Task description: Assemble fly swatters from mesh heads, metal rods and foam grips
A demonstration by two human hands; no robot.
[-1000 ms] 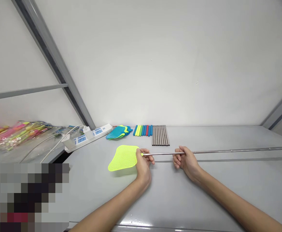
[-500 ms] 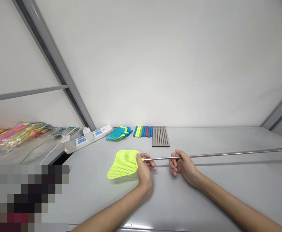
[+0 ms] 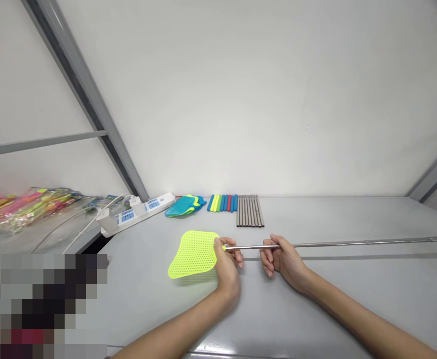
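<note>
A fly swatter with a yellow-green perforated head (image 3: 195, 255) and a long extended telescopic metal rod (image 3: 338, 243) is held level above the table. My left hand (image 3: 226, 262) grips it where the head meets the rod, thumb on top. Farther along, my right hand (image 3: 283, 258) pinches the rod between thumb and fingers. The rod runs off to the right edge, where a bit of its yellow-green end shows. Behind my hands lie blue and yellow-green swatter heads (image 3: 183, 206), a row of coloured handle grips (image 3: 224, 203) and several metal tubes (image 3: 250, 211).
A white power strip (image 3: 143, 213) with plugs and cables sits at the back left. Beyond it, clear bags of colourful items (image 3: 42, 207) lie on another surface. A white wall (image 3: 263, 99) rises behind the grey table (image 3: 353, 214).
The rod's right end has shifted farther right and tilts slightly less upward. Both hands keep their hold in nearly the same places; my right hand sits a touch farther left.
</note>
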